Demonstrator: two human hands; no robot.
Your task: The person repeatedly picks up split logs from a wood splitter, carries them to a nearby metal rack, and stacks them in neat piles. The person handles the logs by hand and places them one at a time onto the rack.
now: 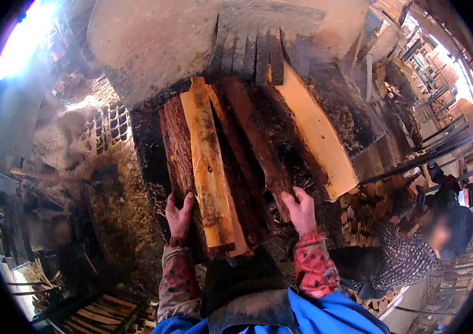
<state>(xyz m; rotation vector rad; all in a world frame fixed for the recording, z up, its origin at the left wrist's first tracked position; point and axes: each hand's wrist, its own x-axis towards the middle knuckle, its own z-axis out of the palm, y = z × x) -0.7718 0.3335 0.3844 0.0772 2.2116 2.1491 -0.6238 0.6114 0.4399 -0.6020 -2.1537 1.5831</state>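
Observation:
Several long wood slabs lie side by side, pointing away from me toward a row of hanging dark strips. My left hand grips the near left edge of a reddish bark-covered slab, thumb on top. Over that slab rests a pale sawn slab with dark stains. My right hand is closed round the near end of a dark bark-covered slab, thumb and fingers at its edge. To the right lies a wide, clean-faced slab, its far end among the strips. Palms and some fingertips are hidden.
A large dusty cover spans the far side. Sawdust coats the ground at left, beside a metal grid. Another person is close by at right, near piled wood pieces. Cut strips lie at lower left.

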